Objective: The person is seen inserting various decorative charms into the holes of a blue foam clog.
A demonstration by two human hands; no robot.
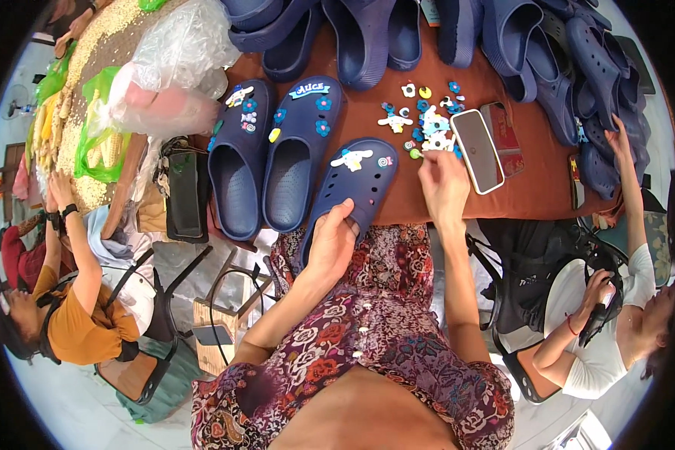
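My left hand (333,244) grips a navy clog (358,181) by its open heel end, with the thumb on top. That clog bears a white character charm (351,159) and a small round swirl charm (385,161). My right hand (444,187) is at the near edge of a pile of shoe charms (435,124), fingers curled together; whatever lies between the fingertips is hidden. The charms are white, blue, yellow and green. Left of the held clog lie two decorated navy clogs, one with a blue banner charm (310,89) and flowers, the other with a yellow-and-white charm (239,95).
A white-framed phone (478,151) lies right of the charms on the brown cloth (397,196). Many navy clogs (360,37) line the far side and right. Plastic bags (180,52) and corn (106,150) lie left. A person sits on each side; the right one touches a clog.
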